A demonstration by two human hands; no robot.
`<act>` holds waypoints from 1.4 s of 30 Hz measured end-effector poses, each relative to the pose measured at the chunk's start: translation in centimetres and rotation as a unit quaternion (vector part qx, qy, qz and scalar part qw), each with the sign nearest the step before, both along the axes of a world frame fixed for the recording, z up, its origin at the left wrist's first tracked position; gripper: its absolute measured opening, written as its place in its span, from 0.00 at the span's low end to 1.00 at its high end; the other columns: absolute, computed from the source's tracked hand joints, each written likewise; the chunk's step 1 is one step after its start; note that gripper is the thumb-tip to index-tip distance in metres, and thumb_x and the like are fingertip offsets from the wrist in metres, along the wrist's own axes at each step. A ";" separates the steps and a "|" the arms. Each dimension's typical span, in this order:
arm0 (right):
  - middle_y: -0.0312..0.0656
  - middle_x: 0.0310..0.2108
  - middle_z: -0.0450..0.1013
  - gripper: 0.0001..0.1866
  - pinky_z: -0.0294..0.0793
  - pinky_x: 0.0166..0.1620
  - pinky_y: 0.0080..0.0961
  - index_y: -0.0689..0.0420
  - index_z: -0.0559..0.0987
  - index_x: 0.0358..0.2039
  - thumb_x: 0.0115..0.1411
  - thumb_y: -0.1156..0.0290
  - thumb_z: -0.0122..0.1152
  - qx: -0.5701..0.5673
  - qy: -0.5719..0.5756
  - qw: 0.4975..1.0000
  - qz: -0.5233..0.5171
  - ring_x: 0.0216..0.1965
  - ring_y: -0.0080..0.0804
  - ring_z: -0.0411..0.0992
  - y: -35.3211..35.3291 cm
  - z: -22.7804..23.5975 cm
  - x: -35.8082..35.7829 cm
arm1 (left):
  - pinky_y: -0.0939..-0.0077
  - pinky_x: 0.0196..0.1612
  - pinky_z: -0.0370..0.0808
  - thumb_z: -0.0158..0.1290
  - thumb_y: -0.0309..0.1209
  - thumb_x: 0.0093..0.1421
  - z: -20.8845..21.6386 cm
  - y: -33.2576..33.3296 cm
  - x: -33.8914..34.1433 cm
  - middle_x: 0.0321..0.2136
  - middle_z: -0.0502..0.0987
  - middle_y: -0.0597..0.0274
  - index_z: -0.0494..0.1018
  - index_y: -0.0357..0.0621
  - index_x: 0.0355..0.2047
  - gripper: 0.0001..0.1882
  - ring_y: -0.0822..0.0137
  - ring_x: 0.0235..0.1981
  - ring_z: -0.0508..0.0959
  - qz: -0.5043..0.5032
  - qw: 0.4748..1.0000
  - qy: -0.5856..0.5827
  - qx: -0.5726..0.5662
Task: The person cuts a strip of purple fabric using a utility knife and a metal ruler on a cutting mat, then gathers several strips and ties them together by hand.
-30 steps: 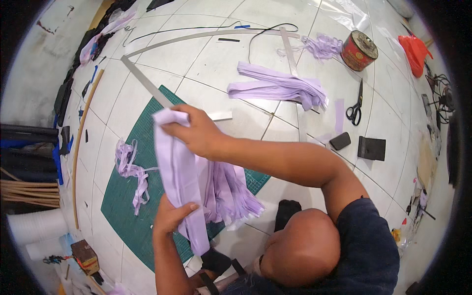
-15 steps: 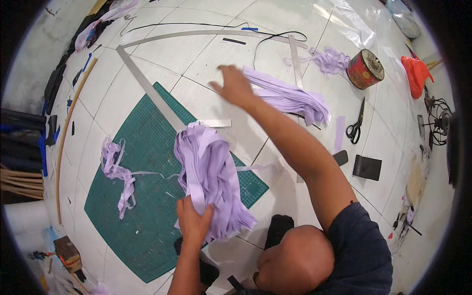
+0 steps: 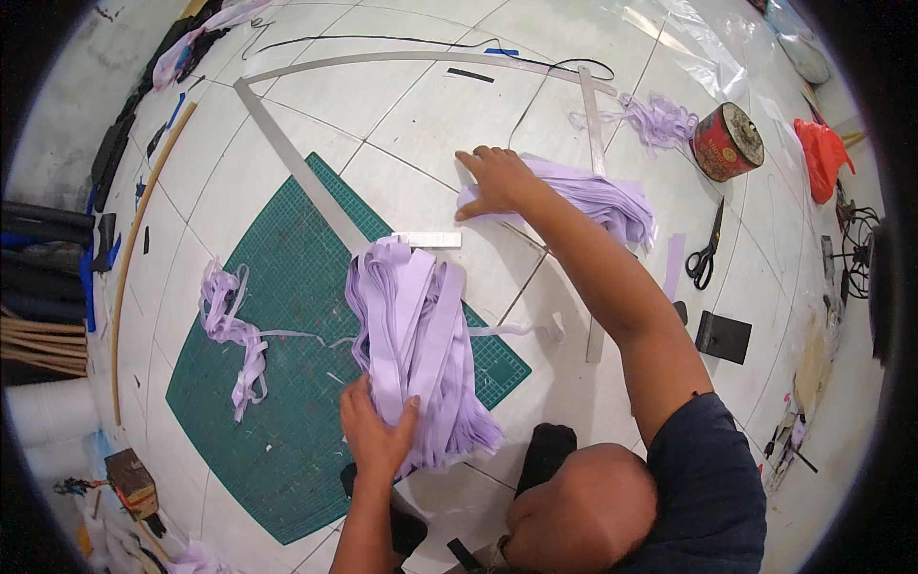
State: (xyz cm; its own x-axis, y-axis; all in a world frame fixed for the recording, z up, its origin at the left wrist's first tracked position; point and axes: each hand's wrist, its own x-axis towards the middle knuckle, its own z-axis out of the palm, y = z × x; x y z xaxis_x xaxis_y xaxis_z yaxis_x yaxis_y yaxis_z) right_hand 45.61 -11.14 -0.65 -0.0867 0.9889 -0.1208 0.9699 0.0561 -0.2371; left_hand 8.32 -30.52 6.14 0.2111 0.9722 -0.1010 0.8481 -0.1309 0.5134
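A thick bundle of lilac fabric strips (image 3: 406,316) lies partly on a green cutting mat (image 3: 287,430). My left hand (image 3: 376,430) is closed at its near left edge, with the thumb over the top strips and the other fingers partly hidden. Farther off on the right lies a second bundle of lilac strips (image 3: 602,201). Over its left end, my right hand (image 3: 497,182) reaches with spread fingers; it seems to touch the strips, though contact is partly hidden. A tangle of lilac offcuts (image 3: 225,306) sits on the mat's left.
A long metal ruler (image 3: 296,182) runs onto the mat beside a short pale bar (image 3: 430,240). Black scissors (image 3: 706,253), a red tin (image 3: 727,143) and a dark block (image 3: 723,337) stand or lie at right. A wooden stick (image 3: 139,249) lies far left.
My right hand has come down and rightward onto the left end of the second bundle. Strips on top of the large bundle lie differently, one now crossing it slantwise. My left hand stays there.
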 end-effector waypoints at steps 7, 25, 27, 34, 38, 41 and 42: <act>0.53 0.50 0.70 0.44 0.68 0.55 0.45 0.55 0.72 0.57 0.42 0.44 0.71 0.092 0.020 0.995 0.029 0.53 0.51 0.69 -1.6 -1.3 1.7 | 0.52 0.60 0.62 0.63 0.36 0.51 1.0 0.8 0.7 0.51 0.67 0.40 0.64 0.32 0.55 0.34 0.42 0.55 0.67 0.012 0.999 -0.026 0.026; 0.49 0.39 0.72 0.26 0.74 0.47 0.42 0.58 0.70 0.45 0.48 0.65 0.69 0.157 0.087 0.983 0.040 0.46 0.49 0.71 -3.6 -4.5 0.7 | 0.56 0.58 0.65 0.57 0.25 0.55 0.8 1.1 2.3 0.46 0.71 0.47 0.72 0.37 0.43 0.15 0.48 0.52 0.70 -0.019 0.993 -0.091 0.072; 0.52 0.40 0.73 0.26 0.74 0.48 0.43 0.59 0.68 0.47 0.51 0.64 0.68 0.107 0.142 0.984 0.004 0.46 0.52 0.72 -3.5 -4.1 1.3 | 0.56 0.58 0.65 0.56 0.25 0.55 0.6 1.6 2.3 0.45 0.72 0.47 0.73 0.37 0.43 0.14 0.48 0.51 0.71 -0.036 0.990 -0.091 0.098; 0.50 0.40 0.74 0.22 0.73 0.44 0.33 0.57 0.67 0.52 0.59 0.63 0.58 0.191 0.422 0.859 -0.216 0.42 0.40 0.74 -3.8 3.5 9.6 | 0.60 0.53 0.68 0.55 0.24 0.56 1.6 5.9 5.4 0.44 0.71 0.47 0.73 0.35 0.42 0.13 0.50 0.48 0.72 -0.093 0.980 -0.123 0.126; 0.43 0.36 0.75 0.18 0.75 0.42 0.27 0.58 0.72 0.49 0.59 0.67 0.57 0.231 0.554 0.776 -0.193 0.38 0.28 0.75 -7.1 9.7 14.2 | 0.62 0.55 0.68 0.57 0.24 0.56 3.3 10.1 11.2 0.47 0.71 0.51 0.71 0.36 0.48 0.18 0.55 0.52 0.72 -0.116 0.975 -0.185 0.053; 0.43 0.37 0.75 0.13 0.76 0.40 0.23 0.60 0.73 0.43 0.56 0.73 0.51 0.255 0.677 0.677 -0.135 0.34 0.26 0.74 -9.8 13.2 16.0 | 0.59 0.62 0.65 0.61 0.29 0.56 4.3 11.8 17.1 0.56 0.68 0.50 0.64 0.38 0.59 0.31 0.54 0.60 0.68 -0.180 0.961 -0.207 -0.008; 0.41 0.37 0.74 0.19 0.75 0.38 0.24 0.61 0.68 0.48 0.54 0.80 0.51 0.231 0.724 0.646 -0.065 0.35 0.28 0.73 -10.9 13.2 18.1 | 0.58 0.63 0.63 0.63 0.32 0.54 4.3 11.7 19.8 0.59 0.65 0.48 0.59 0.38 0.62 0.38 0.53 0.62 0.66 -0.212 0.950 -0.228 -0.028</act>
